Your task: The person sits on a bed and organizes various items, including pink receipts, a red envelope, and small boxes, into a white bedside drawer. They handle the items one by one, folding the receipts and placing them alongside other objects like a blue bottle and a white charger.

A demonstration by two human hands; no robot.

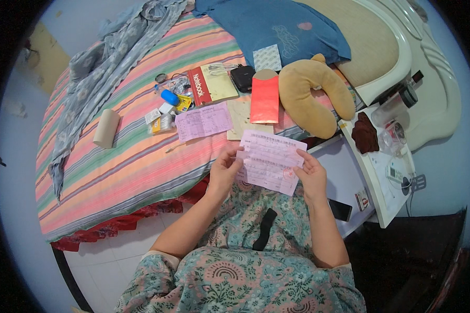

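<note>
Between my two hands I hold up a pink printed paper slip (269, 161) with a round red stamp and a fold across its middle. My left hand (224, 169) pinches its left edge, and my right hand (312, 177) grips the right edge. Beyond it, a second pink slip (203, 121) lies on the bed. A red envelope (265, 99) with its rounded flap up rests on a cream sheet of paper (240, 116). To its left lies a red and yellow notebook (211, 83), with a black pouch (242, 79) beside it.
A striped bed (125, 167) spreads ahead, with a tan neck pillow (297, 99), a cardboard roll (106, 128) and a blue case (169, 97) among small items. At right, a white nightstand (378, 193) has a clear jar (397, 104), a dark red cloth (365, 133) and a phone (340, 209) in its drawer.
</note>
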